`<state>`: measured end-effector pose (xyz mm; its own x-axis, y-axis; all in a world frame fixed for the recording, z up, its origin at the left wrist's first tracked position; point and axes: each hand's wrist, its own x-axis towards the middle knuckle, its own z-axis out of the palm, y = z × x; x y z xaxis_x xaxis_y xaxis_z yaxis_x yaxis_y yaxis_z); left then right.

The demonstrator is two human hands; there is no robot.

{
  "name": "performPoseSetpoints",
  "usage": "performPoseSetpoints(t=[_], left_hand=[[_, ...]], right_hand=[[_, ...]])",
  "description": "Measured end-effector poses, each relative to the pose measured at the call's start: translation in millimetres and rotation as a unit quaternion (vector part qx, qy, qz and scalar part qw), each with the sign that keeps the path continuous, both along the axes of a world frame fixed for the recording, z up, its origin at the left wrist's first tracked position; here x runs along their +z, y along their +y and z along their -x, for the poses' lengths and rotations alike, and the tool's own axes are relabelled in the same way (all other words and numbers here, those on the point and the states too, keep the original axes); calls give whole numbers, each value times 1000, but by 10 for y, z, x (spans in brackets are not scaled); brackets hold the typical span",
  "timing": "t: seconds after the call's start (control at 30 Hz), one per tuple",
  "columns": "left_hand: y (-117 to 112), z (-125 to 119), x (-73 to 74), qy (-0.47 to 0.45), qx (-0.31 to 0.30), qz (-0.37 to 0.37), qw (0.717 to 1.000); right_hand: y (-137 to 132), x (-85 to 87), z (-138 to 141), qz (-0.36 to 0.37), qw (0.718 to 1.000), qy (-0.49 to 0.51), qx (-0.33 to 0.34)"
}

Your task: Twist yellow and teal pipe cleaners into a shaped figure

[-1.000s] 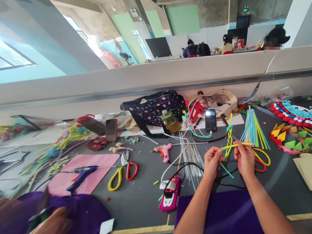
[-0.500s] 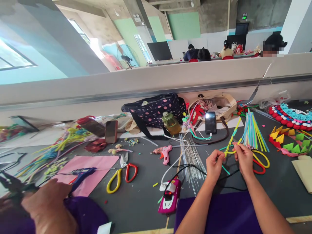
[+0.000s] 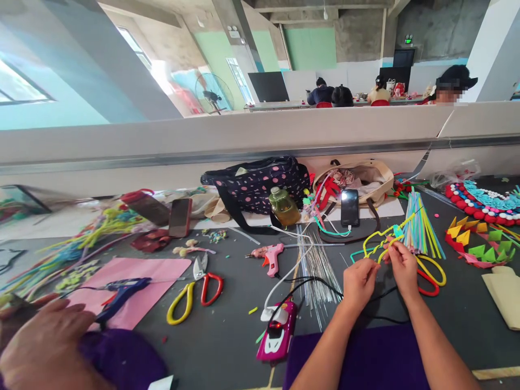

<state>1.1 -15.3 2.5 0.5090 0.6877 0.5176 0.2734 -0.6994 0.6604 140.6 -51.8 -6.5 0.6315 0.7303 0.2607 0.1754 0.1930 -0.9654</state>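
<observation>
My left hand (image 3: 359,283) and my right hand (image 3: 401,268) are close together at the right, over the table. Between their pinched fingers is a yellow pipe cleaner (image 3: 377,234), bent into loops with a twisted stretch. A small turquoise piece (image 3: 397,231) shows at its upper part. Green pipe cleaner (image 3: 357,253) runs behind my left hand. Just beyond my right hand lies a bundle of pastel pipe cleaners (image 3: 422,222). Scissors with one yellow handle (image 3: 434,270) and one red lie beside my right wrist, their blades hidden.
Thin metal wires (image 3: 320,265) and a pink glue gun (image 3: 270,254) lie left of my hands. A magenta power strip (image 3: 280,330) with cables sits nearer. Farther left are open scissors (image 3: 187,303), pink paper (image 3: 162,268) and a co-worker's hand (image 3: 49,336). Bags (image 3: 260,184) line the partition.
The yellow pipe cleaner has turned in my fingers, and its loops now stand wider above my left hand. The co-worker's hand has moved lower left. The view has shifted slightly.
</observation>
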Motion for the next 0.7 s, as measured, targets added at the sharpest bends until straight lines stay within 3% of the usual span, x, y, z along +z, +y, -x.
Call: performPoseSetpoints(t=[0.2, 0.4, 0.5, 0.7], left_hand=[[-6, -18, -82, 44, 6, -82, 996], [-43, -56, -126, 103, -10, -146, 984], [-51, -76, -140, 115, -5, -108, 987], [-22, -105, -142, 56, 13, 92, 994]], right_hand=[[16, 97, 158, -77, 989, 123, 16], [13, 102, 195, -96, 984, 140, -47], [6, 103, 184, -96, 983, 151, -47], [25, 62, 188, -71, 984, 162, 29]])
